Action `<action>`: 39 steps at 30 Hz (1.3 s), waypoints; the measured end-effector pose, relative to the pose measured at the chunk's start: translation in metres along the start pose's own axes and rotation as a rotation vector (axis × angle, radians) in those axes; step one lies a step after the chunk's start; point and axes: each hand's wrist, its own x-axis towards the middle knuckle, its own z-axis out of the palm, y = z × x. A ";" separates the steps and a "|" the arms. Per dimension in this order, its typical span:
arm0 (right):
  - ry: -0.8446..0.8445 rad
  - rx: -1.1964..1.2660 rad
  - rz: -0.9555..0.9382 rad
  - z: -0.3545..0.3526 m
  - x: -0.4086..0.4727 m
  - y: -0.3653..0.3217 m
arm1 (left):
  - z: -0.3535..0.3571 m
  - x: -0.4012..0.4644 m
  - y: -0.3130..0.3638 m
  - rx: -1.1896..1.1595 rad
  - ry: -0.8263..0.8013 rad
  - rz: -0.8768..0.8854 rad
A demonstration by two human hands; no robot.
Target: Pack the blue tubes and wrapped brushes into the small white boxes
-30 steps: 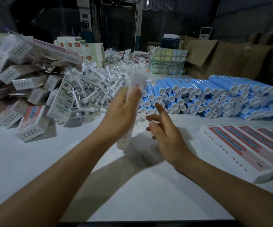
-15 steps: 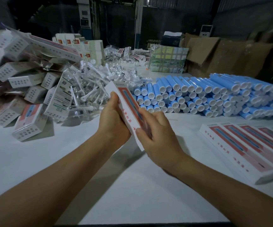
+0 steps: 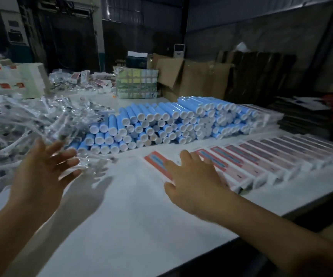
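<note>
box (image 3: pixel 158 163) now set down by the row, under flat right hand (image 3: pixel 193 176) | left hand (image 3: pixel 41 168) spread, empty, near wrapped brushes (image 3: pixel 31 124) | next set starts

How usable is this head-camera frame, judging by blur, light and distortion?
Head view: the left hand and the wrapped brushes near it are smeared by motion blur; the right hand on the nearest white box is softer than the blue tubes, whose caps read clearly. Background is dim. Both arms throw soft shadows on the table. Wide-angle bending shows toward the edges.

Left hand (image 3: pixel 41 172) fingers spread; right hand (image 3: pixel 193 180) flat, palm down
</note>
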 end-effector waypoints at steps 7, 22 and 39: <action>-0.136 -0.090 0.230 0.010 -0.013 0.049 | -0.006 0.008 -0.007 0.112 -0.035 -0.012; 0.232 0.220 -0.223 -0.002 0.067 -0.057 | 0.014 -0.011 -0.026 1.425 -0.237 0.160; 0.186 0.384 -0.282 0.057 0.105 -0.095 | 0.019 -0.024 -0.007 1.397 -0.333 0.086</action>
